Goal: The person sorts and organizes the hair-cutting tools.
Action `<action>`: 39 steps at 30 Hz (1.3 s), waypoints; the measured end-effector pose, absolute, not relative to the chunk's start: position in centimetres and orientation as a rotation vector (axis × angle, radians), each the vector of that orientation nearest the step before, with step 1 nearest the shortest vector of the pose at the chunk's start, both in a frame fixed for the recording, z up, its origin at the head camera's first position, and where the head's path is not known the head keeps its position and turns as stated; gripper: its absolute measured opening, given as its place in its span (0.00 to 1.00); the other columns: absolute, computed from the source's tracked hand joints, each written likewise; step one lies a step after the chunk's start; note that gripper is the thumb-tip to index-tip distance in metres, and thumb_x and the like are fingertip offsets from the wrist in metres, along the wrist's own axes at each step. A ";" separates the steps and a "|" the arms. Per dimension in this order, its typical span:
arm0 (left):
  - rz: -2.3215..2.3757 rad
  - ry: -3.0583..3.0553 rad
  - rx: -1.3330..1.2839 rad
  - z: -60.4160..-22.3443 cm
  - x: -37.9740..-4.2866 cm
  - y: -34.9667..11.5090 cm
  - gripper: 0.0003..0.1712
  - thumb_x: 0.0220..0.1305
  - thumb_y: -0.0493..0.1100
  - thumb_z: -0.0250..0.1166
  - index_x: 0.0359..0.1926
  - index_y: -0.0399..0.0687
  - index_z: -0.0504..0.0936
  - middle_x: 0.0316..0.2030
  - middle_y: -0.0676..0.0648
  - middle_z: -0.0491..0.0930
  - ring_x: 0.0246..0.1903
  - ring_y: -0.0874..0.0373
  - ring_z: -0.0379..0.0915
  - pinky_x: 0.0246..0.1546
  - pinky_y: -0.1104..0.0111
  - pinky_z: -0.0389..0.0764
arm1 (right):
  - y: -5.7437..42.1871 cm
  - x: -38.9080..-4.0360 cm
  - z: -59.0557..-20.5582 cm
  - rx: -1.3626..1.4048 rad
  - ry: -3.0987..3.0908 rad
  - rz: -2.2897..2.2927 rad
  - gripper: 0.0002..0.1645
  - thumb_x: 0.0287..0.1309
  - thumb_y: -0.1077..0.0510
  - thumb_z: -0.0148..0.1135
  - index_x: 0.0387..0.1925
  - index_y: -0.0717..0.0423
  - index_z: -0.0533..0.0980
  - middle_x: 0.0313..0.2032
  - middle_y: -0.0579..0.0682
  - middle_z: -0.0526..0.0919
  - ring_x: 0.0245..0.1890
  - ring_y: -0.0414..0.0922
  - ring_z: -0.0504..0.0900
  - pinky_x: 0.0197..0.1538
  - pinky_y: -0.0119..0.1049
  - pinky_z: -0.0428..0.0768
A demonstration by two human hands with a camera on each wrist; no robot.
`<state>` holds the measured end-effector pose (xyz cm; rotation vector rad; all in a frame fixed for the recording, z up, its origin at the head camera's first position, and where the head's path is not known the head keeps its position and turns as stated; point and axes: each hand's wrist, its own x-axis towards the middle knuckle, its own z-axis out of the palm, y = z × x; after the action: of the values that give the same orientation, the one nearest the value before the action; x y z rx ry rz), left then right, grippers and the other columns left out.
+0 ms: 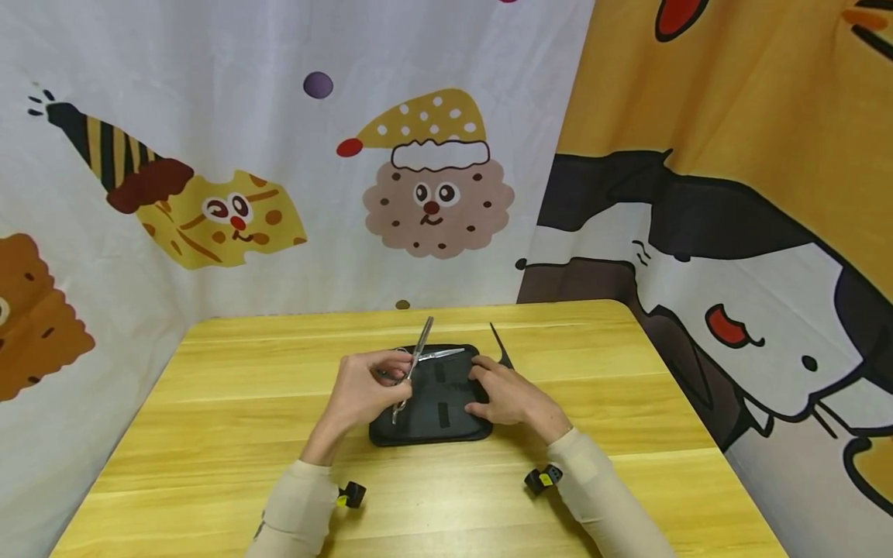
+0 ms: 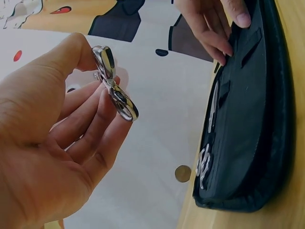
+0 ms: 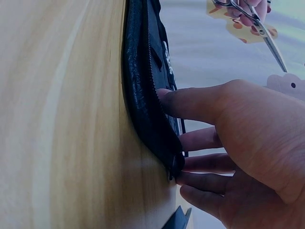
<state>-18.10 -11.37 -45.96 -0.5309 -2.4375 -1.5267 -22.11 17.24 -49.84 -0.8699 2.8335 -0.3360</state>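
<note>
My left hand point(image 1: 364, 387) holds a pair of scissors point(image 1: 422, 341) by the finger rings, raised over the left part of a black zip case point(image 1: 418, 426). In the right wrist view these scissors point(image 3: 271, 43) show a toothed blade, like thinning scissors. A second pair of scissors point(image 1: 443, 354) lies along the far side of the open case, its blades pointing right. My right hand point(image 1: 512, 397) rests on the case's right edge, the thumb inside and the fingers over the far right rim. Dark straps point(image 1: 443, 415) cross the case's lining.
A black pointed-tail tool point(image 1: 500, 347), perhaps a comb, lies just behind my right hand, mostly hidden by it. The wooden table point(image 1: 230, 434) ends at a printed curtain point(image 1: 272, 287) at the back. Small black cameras point(image 1: 543, 480) are strapped to both wrists.
</note>
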 end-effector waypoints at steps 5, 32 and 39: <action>-1.617 -2.412 -0.523 -45.0 -17.3 -10.7 0.21 0.53 0.29 0.73 0.50 0.37 0.90 0.37 0.42 0.90 0.34 0.53 0.84 0.31 0.68 0.88 | 17.2 -22.1 -49.9 -0.882 2.837 -0.357 0.39 0.65 0.39 0.67 0.67 0.60 0.75 0.75 0.62 0.61 0.67 0.56 0.71 0.67 0.51 0.74; -1.923 -2.237 -0.426 -43.1 -16.3 -10.3 0.20 0.59 0.28 0.71 0.54 0.32 0.87 0.42 0.33 0.88 0.40 0.51 0.84 0.36 0.72 0.85 | 17.1 -22.0 -49.0 -1.134 2.981 -0.326 0.35 0.66 0.40 0.66 0.64 0.59 0.78 0.70 0.63 0.70 0.68 0.56 0.68 0.69 0.54 0.71; -1.991 -2.211 -0.445 -44.1 -17.0 -10.8 0.20 0.60 0.29 0.72 0.55 0.32 0.87 0.45 0.29 0.86 0.41 0.52 0.84 0.37 0.73 0.85 | 16.3 -22.0 -48.5 -1.257 3.078 -0.530 0.32 0.67 0.40 0.65 0.60 0.59 0.80 0.65 0.58 0.75 0.66 0.52 0.70 0.67 0.51 0.73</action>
<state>-16.96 -10.84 -44.13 -0.4455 -2.2112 -1.9915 -21.96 16.32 -48.52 -1.2575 3.0780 -0.5302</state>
